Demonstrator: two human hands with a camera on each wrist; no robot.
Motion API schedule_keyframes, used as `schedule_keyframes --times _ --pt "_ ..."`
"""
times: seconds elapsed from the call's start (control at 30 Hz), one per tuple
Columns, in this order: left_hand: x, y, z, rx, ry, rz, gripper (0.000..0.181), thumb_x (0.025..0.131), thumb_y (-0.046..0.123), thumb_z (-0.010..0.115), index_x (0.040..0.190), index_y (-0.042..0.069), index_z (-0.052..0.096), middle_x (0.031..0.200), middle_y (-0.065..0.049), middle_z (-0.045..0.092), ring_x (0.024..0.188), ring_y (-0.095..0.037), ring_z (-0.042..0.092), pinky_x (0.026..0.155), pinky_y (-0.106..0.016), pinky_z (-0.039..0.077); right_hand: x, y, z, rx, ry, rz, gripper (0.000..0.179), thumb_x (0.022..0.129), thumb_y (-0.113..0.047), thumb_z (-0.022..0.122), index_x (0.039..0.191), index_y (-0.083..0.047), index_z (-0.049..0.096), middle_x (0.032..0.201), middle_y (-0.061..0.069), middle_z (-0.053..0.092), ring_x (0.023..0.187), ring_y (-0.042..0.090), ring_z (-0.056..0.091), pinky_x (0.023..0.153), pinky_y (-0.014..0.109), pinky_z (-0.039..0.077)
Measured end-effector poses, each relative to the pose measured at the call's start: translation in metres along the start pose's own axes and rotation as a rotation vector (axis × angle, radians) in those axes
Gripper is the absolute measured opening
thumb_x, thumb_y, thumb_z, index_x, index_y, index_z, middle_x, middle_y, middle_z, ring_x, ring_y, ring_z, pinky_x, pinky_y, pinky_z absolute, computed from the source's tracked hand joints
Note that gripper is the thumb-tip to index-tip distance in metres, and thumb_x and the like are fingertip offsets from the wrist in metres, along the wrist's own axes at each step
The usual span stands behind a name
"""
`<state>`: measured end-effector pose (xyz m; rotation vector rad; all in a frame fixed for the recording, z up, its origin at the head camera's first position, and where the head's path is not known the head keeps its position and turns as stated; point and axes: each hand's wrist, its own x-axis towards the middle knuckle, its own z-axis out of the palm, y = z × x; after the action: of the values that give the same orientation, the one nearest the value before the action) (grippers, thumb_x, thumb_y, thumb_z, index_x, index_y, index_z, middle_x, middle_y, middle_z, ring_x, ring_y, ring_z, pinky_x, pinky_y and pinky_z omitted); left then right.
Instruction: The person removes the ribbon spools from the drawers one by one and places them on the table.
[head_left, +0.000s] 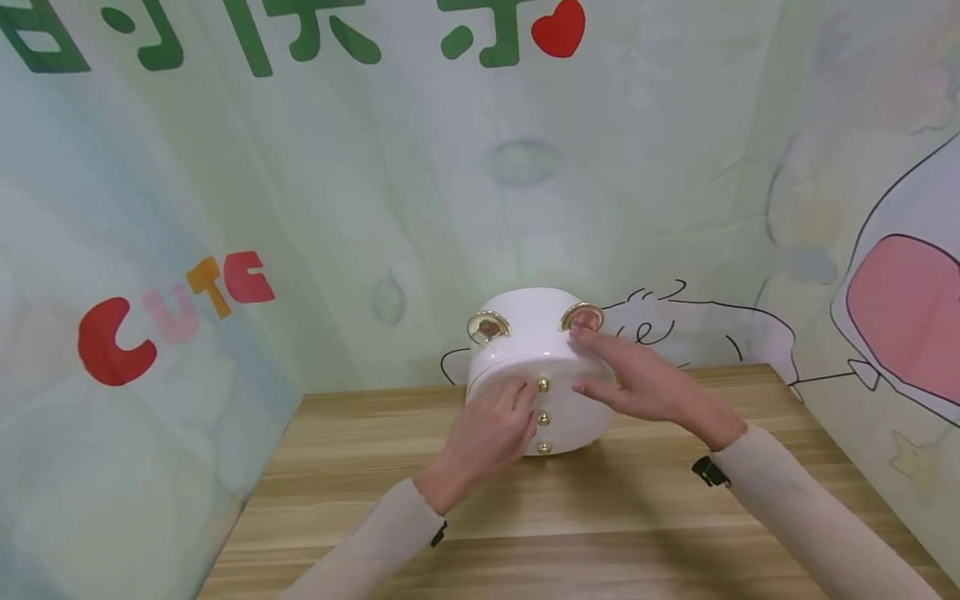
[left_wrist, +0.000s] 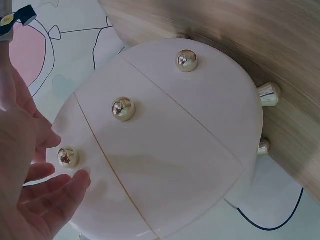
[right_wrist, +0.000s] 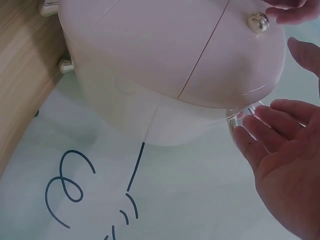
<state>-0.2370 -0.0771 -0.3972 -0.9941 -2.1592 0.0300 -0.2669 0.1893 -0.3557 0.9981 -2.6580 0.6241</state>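
Note:
A glossy white rounded box (head_left: pixel 577 417) with thin seams across its front stands on the wooden table. Three round gold knobs line its front in a column, and two gold-rimmed ears sit on top. My left hand (head_left: pixel 491 429) is at the top knob (left_wrist: pixel 68 157); its bent fingers lie around that knob without visibly gripping it. My right hand (head_left: pixel 641 379) is at the box's upper right, its fingers extended. Its fingertips touch or nearly touch the right ear (head_left: pixel 582 317), while the thumb lies before the front face. The left ear (head_left: pixel 488 327) is untouched.
The wooden table (head_left: pixel 360 467) meets a printed cloth backdrop (head_left: pixel 420 225) close behind the box. Cloth walls also rise at the left and right. Short gold feet (left_wrist: pixel 269 94) show under the box. A black strap piece (head_left: pixel 710 472) is at my right cuff.

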Motion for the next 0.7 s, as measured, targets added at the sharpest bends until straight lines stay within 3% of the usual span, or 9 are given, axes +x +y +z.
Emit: schedule_keyframes --times 0.17,0.3,0.47,0.7 --pt "0.006 0.004 0.004 0.035 -0.001 0.022 0.037 0.092 0.020 0.076 0.123 0.002 0.068 0.110 -0.009 0.072 0.098 -0.021 0.071 0.085 -0.030 0.061 0.005 -0.002 -0.003 -0.022 -0.042 -0.015 0.076 0.099 -0.045 0.070 0.159 -0.006 0.044 0.165 0.013 0.045 0.150 0.036 0.048 0.117 0.055 0.046" --pt "0.011 0.006 0.006 0.061 -0.009 0.019 0.035 0.094 0.021 0.074 0.123 0.002 0.068 0.110 -0.009 0.073 0.096 -0.019 0.071 0.081 -0.028 0.061 0.008 -0.002 -0.005 -0.027 -0.094 -0.009 0.067 0.105 -0.045 0.059 0.160 -0.010 0.043 0.168 0.008 0.042 0.155 0.032 0.041 0.121 0.054 0.041" --pt "0.016 0.010 0.008 0.107 0.009 0.019 0.031 0.094 0.021 0.073 0.118 0.001 0.069 0.105 -0.007 0.071 0.090 -0.017 0.069 0.072 -0.026 0.060 0.011 0.003 -0.008 0.001 -0.137 -0.025 0.054 0.112 -0.037 0.044 0.161 -0.012 0.042 0.169 0.003 0.040 0.159 0.029 0.034 0.126 0.053 0.034" --pt "0.021 0.016 0.012 0.196 0.011 0.046 0.020 0.090 0.008 0.070 0.109 0.002 0.069 0.097 -0.006 0.065 0.082 -0.015 0.063 0.058 -0.024 0.057 0.012 0.012 -0.006 -0.014 -0.160 -0.069 0.052 0.114 -0.034 0.040 0.162 -0.012 0.040 0.170 0.003 0.036 0.159 0.027 0.034 0.125 0.052 0.036"
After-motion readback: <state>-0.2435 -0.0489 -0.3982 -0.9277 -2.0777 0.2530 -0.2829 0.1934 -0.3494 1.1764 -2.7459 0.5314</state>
